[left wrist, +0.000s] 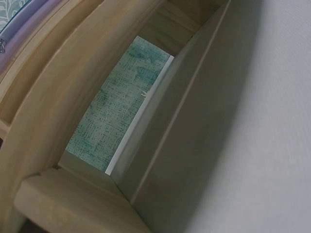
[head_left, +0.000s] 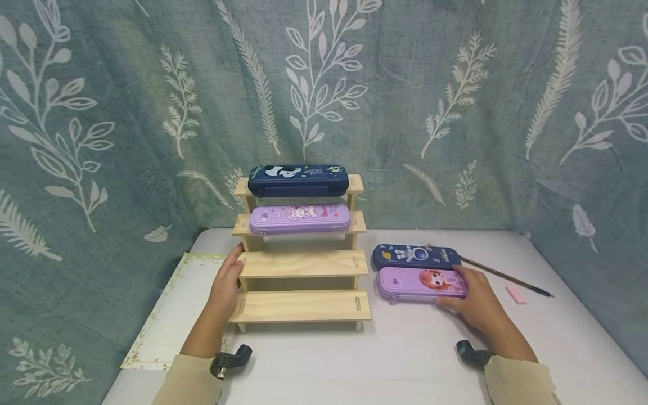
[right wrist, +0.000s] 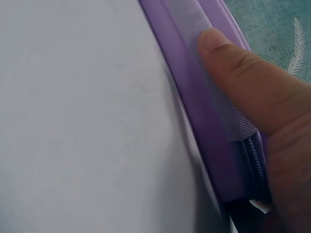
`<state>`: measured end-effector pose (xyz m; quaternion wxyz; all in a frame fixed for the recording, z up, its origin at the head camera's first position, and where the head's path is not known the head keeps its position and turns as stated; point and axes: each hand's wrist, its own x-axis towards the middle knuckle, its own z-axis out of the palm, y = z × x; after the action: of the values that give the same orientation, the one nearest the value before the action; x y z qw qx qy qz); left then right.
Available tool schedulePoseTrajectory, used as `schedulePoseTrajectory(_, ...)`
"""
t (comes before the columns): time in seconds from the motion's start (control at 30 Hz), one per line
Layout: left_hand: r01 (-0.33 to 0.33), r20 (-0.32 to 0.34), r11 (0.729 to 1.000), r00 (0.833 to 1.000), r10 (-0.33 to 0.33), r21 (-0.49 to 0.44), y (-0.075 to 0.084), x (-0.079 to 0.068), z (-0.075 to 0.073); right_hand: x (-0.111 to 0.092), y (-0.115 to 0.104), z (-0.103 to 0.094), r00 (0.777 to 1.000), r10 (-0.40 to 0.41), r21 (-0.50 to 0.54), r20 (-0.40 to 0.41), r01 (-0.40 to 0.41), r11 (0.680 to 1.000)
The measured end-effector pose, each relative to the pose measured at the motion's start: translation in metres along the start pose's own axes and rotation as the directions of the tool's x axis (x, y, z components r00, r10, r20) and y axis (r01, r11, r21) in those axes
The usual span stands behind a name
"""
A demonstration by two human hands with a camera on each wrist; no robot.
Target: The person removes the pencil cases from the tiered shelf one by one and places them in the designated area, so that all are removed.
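Note:
My left hand holds the left side of a stepped wooden rack, near its second shelf from the bottom; some fingers are hidden behind the wood. The left wrist view shows the rack's wood but no hand. At the right, my right hand grips the right end of a purple pencil case with a red-haired girl on its lid. In the right wrist view, the thumb presses on the case's front, over the grey strip by the zip. The case lies against a navy astronaut pencil case.
A navy panda pencil case is on the rack's top shelf, and a lilac bunny pencil case on the shelf below. A thin brown stick and a pink eraser lie right. Left is a white leaf-bordered sheet.

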<state>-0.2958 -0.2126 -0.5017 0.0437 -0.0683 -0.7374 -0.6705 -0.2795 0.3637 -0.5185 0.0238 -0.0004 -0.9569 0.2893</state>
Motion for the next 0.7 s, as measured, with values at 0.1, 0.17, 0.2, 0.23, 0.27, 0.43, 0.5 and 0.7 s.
schedulePoseTrajectory(0.1,0.004,-0.005,1.0,1.0,-0.005,-0.009,0.0,0.0,0.0,0.0,0.0,0.001,1.0,0.001,-0.01,-0.006,-0.001,1.0)
schedulePoseTrajectory(0.17,0.005,-0.008,1.0,1.0,-0.005,-0.014,0.0,0.0,0.0,-0.001,-0.001,0.001,1.0,0.003,-0.022,-0.023,-0.004,1.0)
schedulePoseTrajectory(0.2,0.004,-0.01,1.0,1.0,-0.005,-0.016,0.0,0.0,0.0,-0.002,-0.003,0.0,0.999,0.003,-0.028,-0.036,-0.004,1.0)
schedulePoseTrajectory(0.23,0.007,-0.013,1.0,1.0,-0.007,-0.018,0.0,0.0,0.0,-0.003,-0.004,0.0,0.999,0.004,-0.033,-0.05,-0.006,0.999)
schedulePoseTrajectory(0.27,0.004,-0.013,1.0,1.0,-0.005,-0.021,-0.001,0.0,0.0,-0.004,-0.006,-0.001,0.998,0.005,-0.035,-0.067,-0.007,0.999)
schedulePoseTrajectory(0.43,-0.007,-0.009,1.0,1.0,0.007,-0.026,-0.002,0.0,0.001,-0.006,-0.02,-0.005,0.983,-0.036,-0.019,-0.182,0.033,0.999)
schedulePoseTrajectory(0.5,-0.008,-0.006,1.0,1.0,0.008,-0.023,-0.001,0.0,0.001,-0.008,-0.034,-0.009,0.976,-0.066,0.001,-0.208,0.067,0.998)
schedulePoseTrajectory(0.7,0.003,-0.01,1.0,1.0,-0.003,-0.02,0.001,-0.001,0.0,-0.011,-0.09,-0.012,0.963,-0.203,0.04,-0.178,0.214,0.976)
